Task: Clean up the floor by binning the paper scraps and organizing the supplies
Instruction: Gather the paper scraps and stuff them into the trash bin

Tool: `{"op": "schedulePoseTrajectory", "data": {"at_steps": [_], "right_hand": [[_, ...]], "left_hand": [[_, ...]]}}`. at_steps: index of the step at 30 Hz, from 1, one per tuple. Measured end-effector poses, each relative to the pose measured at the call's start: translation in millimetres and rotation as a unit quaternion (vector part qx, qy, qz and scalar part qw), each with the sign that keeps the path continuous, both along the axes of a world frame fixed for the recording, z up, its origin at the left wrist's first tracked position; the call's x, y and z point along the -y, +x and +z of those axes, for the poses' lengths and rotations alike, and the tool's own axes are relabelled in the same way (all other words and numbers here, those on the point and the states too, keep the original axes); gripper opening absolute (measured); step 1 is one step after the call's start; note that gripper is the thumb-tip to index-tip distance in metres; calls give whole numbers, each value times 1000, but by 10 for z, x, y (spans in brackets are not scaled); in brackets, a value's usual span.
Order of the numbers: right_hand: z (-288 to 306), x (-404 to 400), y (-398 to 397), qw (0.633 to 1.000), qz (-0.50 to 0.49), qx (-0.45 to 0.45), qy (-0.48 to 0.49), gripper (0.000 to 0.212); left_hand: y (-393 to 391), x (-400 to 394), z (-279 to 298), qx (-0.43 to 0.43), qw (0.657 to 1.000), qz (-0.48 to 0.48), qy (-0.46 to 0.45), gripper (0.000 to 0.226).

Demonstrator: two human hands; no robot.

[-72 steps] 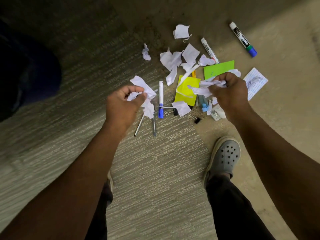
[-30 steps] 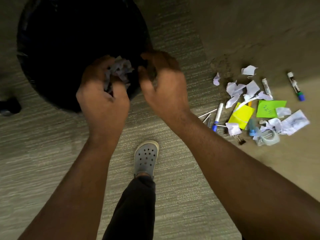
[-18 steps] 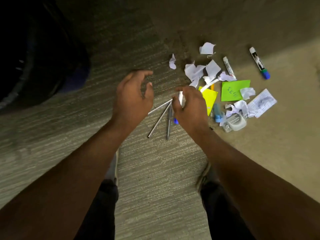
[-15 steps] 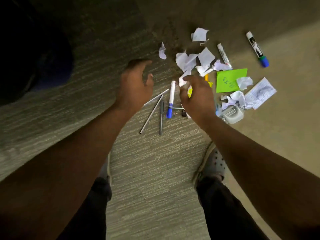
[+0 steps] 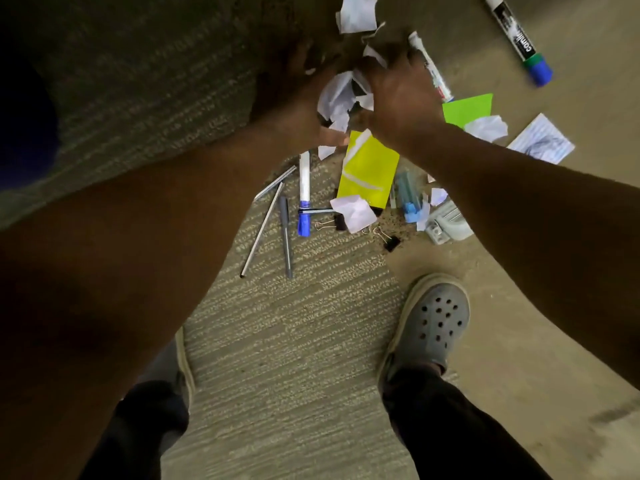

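My left hand (image 5: pixel 294 98) and my right hand (image 5: pixel 398 95) are down on the carpet with crumpled white paper scraps (image 5: pixel 337 98) bunched between them; both hands' fingers curl around the scraps. More white scraps lie around: one at the top (image 5: pixel 356 13), one on the right (image 5: pixel 486 128), one near the binder clips (image 5: pixel 353 213). Yellow (image 5: pixel 369 174) and green (image 5: pixel 467 109) sticky notes lie beside the hands.
On the floor lie a blue-capped marker (image 5: pixel 304 195), thin pens (image 5: pixel 285 233), binder clips (image 5: pixel 388 239), a grey stapler (image 5: pixel 446 221), a large marker (image 5: pixel 517 39), a second marker (image 5: pixel 431 69) and a lined note (image 5: pixel 540 142). My shoe (image 5: pixel 429 323) stands close below. The dark bin edge (image 5: pixel 24 126) shows left.
After dropping scraps in the bin, both hands came back to the pile, reached further up and now gather a new bunch of white scraps between them.
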State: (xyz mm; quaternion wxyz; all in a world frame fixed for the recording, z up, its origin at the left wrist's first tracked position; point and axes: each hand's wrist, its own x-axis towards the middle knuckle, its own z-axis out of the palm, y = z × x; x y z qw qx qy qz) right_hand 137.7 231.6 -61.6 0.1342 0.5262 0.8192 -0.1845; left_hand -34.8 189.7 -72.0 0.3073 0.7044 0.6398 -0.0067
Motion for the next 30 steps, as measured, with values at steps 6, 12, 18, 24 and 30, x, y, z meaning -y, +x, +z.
{"op": "schedulePoseTrajectory", "data": {"at_steps": [6, 12, 18, 24, 30], "right_hand": [[-37, -50, 1, 1000, 6, -9, 26, 32], [231, -50, 58, 985, -119, -122, 21, 31], [601, 176, -19, 905, -337, -253, -51, 21], [1234, 540, -562, 696, -500, -449, -252, 25], [2003, 636, -1250, 498, -568, -550, -356, 9]], "left_hand": [[252, 85, -7, 64, 996, 54, 11, 50], [183, 48, 139, 180, 944, 275, -30, 31], [-147, 341, 636, 318, 792, 518, -50, 20], [-457, 851, 1280, 388, 728, 556, -105, 22], [-982, 966, 2092, 430, 692, 574, -83, 28]]}}
